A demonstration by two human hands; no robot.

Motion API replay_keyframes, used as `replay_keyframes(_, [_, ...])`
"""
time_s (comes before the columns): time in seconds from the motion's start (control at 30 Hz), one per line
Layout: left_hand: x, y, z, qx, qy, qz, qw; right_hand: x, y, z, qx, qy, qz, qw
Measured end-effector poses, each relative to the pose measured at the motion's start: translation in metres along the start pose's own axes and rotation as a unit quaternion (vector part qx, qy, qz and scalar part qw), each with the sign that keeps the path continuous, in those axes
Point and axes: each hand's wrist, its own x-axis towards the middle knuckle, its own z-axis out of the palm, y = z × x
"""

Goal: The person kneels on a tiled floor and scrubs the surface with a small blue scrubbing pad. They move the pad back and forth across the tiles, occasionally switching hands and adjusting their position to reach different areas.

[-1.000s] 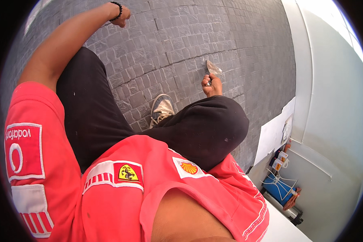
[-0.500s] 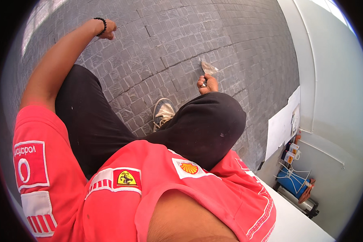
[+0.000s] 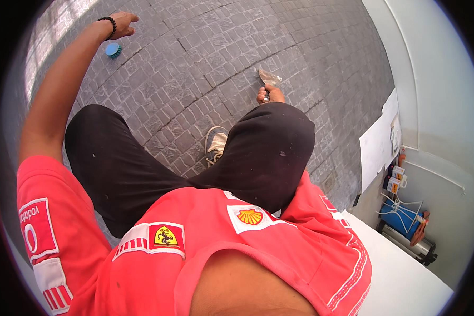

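My left hand is held out at the upper left over the paving, a dark bead bracelet on its wrist. Its fingers are apart and nothing shows in them. Just below that wrist, a round scrub brush with a blue top and darker bristles rests on the paving. Beyond my right knee, my right hand is closed round the handle of a putty knife. The knife's wide metal blade points away from me, near the ground. My knee hides the right wrist and forearm.
Grey block paving spreads ahead. My shoe stands between my knees. A pale wall runs along the right, with white sheets at its foot. Nearby are small bottles, a blue container and a white surface.
My left hand has moved up and left, and its fingers have spread. The scrub brush, not visible before, now shows beside the wrist. My right hand still holds the putty knife.
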Motion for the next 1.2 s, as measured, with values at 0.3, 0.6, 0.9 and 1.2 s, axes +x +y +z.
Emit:
replay_keyframes(0.3, [-0.017, 0.019, 0.044, -0.085, -0.157, 0.005, 0.984, -0.01, 0.019, -0.004, -0.071, -0.034, -0.076, 0.994])
replay_keyframes(0.6, [-0.007, 0.005, 0.059, -0.042, -0.137, 0.008, 0.99, 0.013, 0.015, -0.019, 0.001, -0.038, -0.032, 0.999])
replay_keyframes(0.9, [0.0, 0.01, 0.062, -0.045, -0.132, 0.007, 0.99, 0.024, 0.005, -0.017, -0.061, -0.011, 0.009, 0.998])
replay_keyframes(1.2, [-0.019, 0.008, 0.051, -0.085, -0.108, -0.021, 0.99, -0.003, 0.005, 0.0, -0.056, 0.02, 0.034, 0.998])
